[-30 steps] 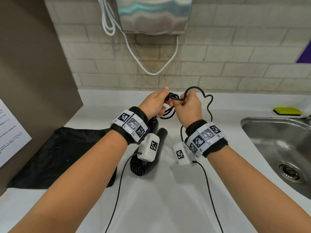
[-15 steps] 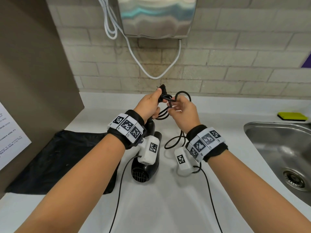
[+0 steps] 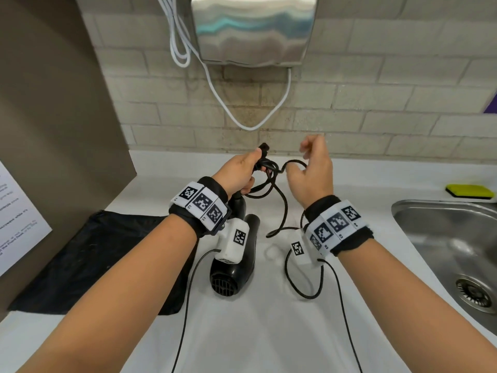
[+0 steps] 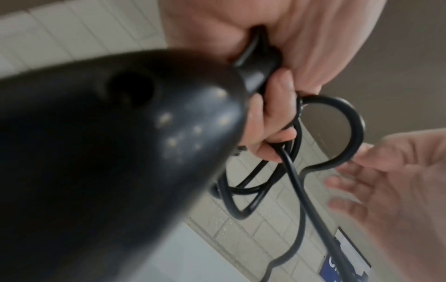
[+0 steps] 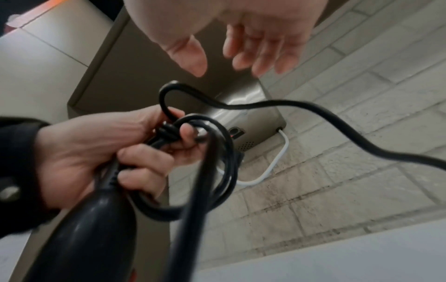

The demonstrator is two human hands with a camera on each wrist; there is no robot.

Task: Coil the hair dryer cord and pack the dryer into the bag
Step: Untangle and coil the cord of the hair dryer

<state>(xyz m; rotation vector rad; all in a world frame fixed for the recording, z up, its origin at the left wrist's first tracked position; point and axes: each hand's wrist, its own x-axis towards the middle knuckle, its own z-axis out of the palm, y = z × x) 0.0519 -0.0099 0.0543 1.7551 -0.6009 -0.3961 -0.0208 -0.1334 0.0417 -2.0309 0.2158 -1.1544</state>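
The black hair dryer (image 3: 242,265) lies on the white counter (image 3: 255,332) under my left wrist, with its rear grille towards me. Its handle (image 4: 108,152) points up to my left hand (image 3: 255,168). That hand grips several loops of the black cord (image 3: 279,208) at the handle's end; its fingers (image 5: 144,158) curl round the bundle. My right hand (image 3: 306,154) hovers just right of the loops with relaxed fingers (image 5: 260,55), holding nothing. More cord (image 3: 301,289) trails loose on the counter. The black bag (image 3: 99,259) lies flat at the left.
A steel sink (image 3: 443,238) takes up the right side, with a yellow sponge (image 3: 469,191) behind it. A metal hand dryer (image 3: 252,28) and its white cable (image 3: 242,114) hang on the brick wall. A brown panel (image 3: 53,117) with a paper sheet (image 3: 16,216) stands left.
My right hand has let go of the cord and lifted up and to the right. The loop it brought over now sits in my left hand's grip.
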